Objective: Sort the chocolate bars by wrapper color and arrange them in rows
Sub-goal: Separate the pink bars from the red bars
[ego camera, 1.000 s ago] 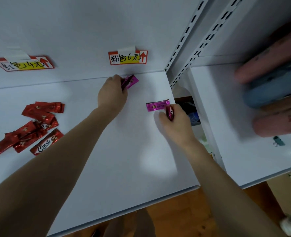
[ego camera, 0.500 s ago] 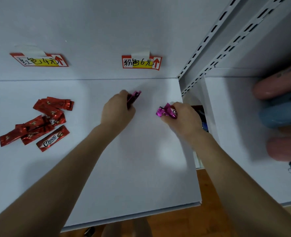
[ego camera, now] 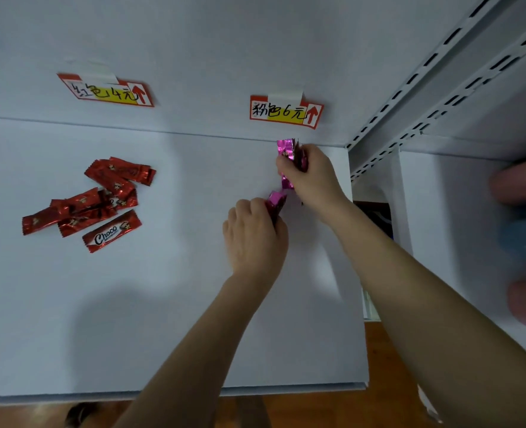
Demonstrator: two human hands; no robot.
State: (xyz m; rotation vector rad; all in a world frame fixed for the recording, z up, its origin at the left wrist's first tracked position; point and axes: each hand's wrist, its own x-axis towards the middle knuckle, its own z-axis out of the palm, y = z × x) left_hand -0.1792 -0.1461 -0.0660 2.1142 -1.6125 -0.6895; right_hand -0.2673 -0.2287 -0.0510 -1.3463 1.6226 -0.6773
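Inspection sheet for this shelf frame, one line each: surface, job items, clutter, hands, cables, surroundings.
Surface: white shelf; the back panel carries a left price label and a right price label, both taped.
Job's things: red bars in a loose overlapping heap at left, not in rows.
Clutter: nothing seen.
Hands: left hand grips a pink bar; right hand grips a pink bundle near the back edge, count unclear.
Cables: nothing seen.
Surroundings: slotted upright; blurred pink and blue items on the neighbouring shelf; wood floor below.
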